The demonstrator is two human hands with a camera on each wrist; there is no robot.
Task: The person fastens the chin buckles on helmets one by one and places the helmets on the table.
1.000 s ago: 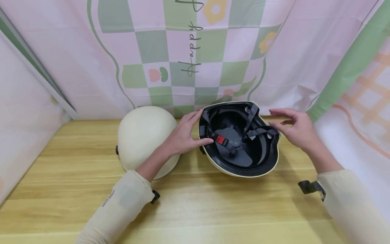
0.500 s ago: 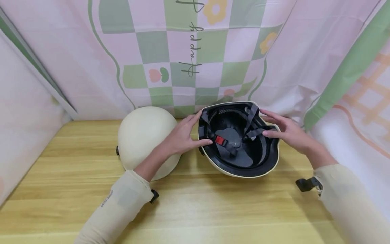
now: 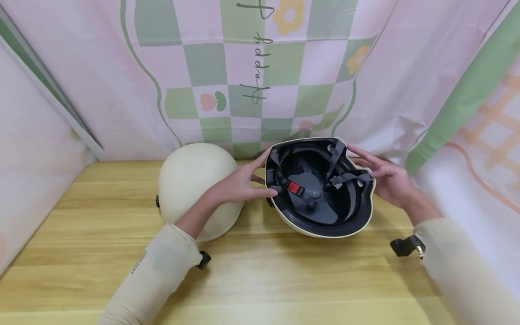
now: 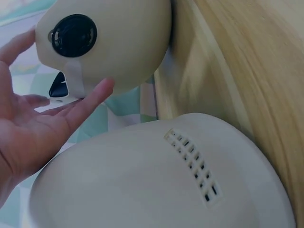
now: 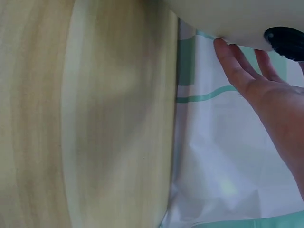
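An upturned cream helmet shows its black lining, dark straps and a red buckle. My left hand touches its left rim with outstretched fingers, the thumb lying near the edge. In the left wrist view a round black fitting sits on the shell by those fingers. Against the helmet's right side my right hand rests its fingers; in the right wrist view straight fingertips touch the shell from outside. A second cream helmet, dome up, stands left of the first, under my left forearm.
Both helmets stand on a wooden table, close to its back edge. A checked, printed curtain hangs right behind them. Slotted vents mark the dome-up helmet.
My right hand has come in from the right and now touches the upturned helmet's side. The left thumb has drawn back slightly toward the rim. The helmets have stayed in place.
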